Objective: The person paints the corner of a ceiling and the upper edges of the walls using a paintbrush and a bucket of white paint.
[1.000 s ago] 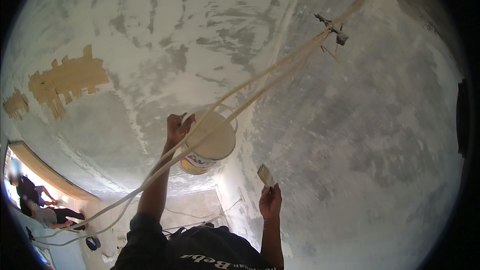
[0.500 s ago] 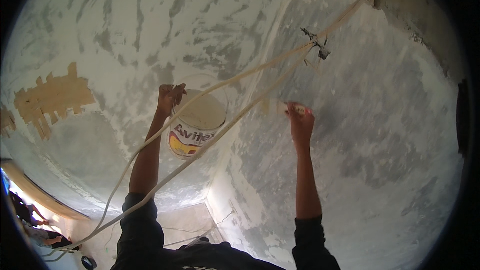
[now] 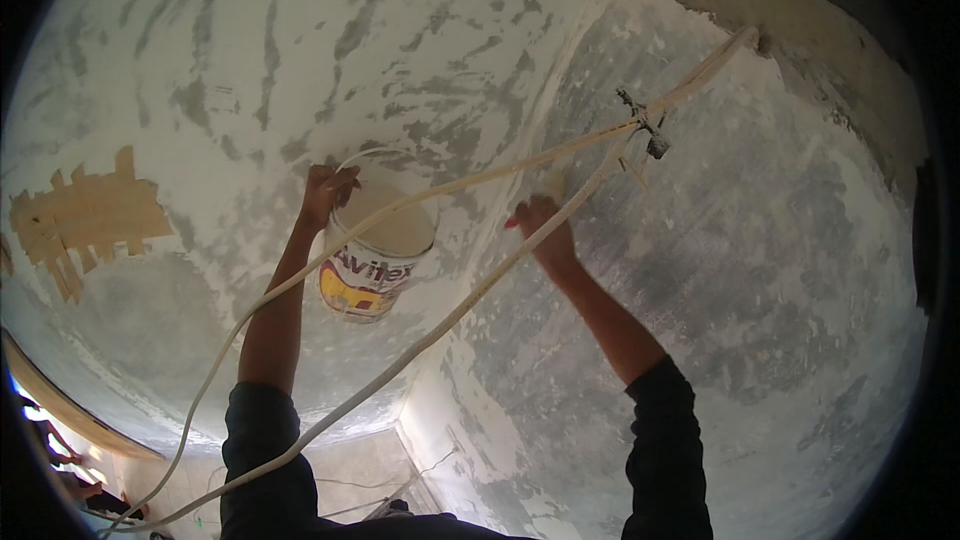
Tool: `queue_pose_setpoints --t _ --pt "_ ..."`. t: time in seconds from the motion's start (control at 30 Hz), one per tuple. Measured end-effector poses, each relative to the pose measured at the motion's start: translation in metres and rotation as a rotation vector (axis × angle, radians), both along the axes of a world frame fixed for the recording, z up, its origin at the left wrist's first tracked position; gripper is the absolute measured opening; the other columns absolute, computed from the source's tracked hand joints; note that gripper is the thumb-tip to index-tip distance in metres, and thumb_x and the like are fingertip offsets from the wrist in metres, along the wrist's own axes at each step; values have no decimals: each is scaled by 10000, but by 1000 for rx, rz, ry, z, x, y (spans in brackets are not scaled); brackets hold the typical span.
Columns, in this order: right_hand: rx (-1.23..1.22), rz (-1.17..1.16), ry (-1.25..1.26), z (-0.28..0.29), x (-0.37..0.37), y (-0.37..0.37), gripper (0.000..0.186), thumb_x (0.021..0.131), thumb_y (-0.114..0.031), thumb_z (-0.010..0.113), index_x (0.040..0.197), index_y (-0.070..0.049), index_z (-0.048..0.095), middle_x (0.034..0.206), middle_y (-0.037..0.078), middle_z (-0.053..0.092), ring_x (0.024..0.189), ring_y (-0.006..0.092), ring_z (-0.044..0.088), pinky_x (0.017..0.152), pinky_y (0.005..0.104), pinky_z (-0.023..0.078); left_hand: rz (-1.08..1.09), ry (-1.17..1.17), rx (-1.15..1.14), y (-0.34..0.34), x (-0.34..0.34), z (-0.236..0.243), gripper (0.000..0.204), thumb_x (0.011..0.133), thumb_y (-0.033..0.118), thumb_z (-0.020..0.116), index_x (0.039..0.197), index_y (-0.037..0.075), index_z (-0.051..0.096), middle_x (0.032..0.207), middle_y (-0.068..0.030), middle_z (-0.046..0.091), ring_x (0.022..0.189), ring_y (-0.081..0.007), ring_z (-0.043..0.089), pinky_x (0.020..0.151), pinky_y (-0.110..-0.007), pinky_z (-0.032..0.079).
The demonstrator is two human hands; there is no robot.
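Observation:
My left hand (image 3: 328,195) grips the rim of a white plastic paint bucket (image 3: 365,292) with a yellow and dark red label. The bucket is held up, its mouth facing me, and pale paint (image 3: 392,225) shows inside. Its thin wire handle (image 3: 370,151) stands up at the far side. To the right of the bucket, my right hand (image 3: 545,228) is closed around a paintbrush (image 3: 553,180). The brush's pale bristles point away from me toward the patchy grey-white wall (image 3: 720,270) and look smeared by motion. Most of its handle is hidden in my fist.
Two pale cables (image 3: 415,345) cross in front of my arms and the bucket, meeting at a dark fixture (image 3: 650,130) on the wall. A wall corner runs behind the bucket. A brown patch (image 3: 95,215) marks the left wall. People (image 3: 60,450) are at the lower left.
My right hand has swung left with the paintbrush, from the right wall toward the corner near the bucket. My left hand and the bucket sit slightly further left in the view.

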State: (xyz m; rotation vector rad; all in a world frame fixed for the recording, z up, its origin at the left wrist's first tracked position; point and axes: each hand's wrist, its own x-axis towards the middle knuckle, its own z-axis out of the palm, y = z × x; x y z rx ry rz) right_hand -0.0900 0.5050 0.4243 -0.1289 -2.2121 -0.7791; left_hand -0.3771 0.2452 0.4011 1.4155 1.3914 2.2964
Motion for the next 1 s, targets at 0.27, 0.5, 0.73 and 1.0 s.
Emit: queue_pose_setpoints --t 0.27,0.5,0.73,1.0 --pt "-301 -27 -79 -88 -18 2 64 781 -104 550 809 -88 605 718 120 519 700 296 540 645 408 452 -44 -97 30 8 -18 -14 449 811 198 598 398 53 496 365 -36 398 355 -119 385 594 -289 456" --pt "-253 -64 33 55 -41 47 100 822 -128 549 860 -48 597 748 147 565 725 331 580 629 413 479 -55 -108 99 5 -39 -26 449 816 164 593 395 65 474 367 -36 406 337 -131 389 554 -283 453" --pt "65 181 239 117 -30 -8 46 789 -104 571 786 -77 608 811 104 561 763 260 567 627 337 474 -48 -167 97 6 -21 -25 467 821 123 596 377 78 459 345 -48 382 310 -140 378 530 -295 465" --pt "255 -179 -90 -37 -51 21 60 769 -132 595 796 -81 614 753 86 514 727 260 548 636 379 474 -36 -151 144 8 -24 -29 498 826 121 599 356 86 438 338 -53 373 313 -140 386 569 -307 490"
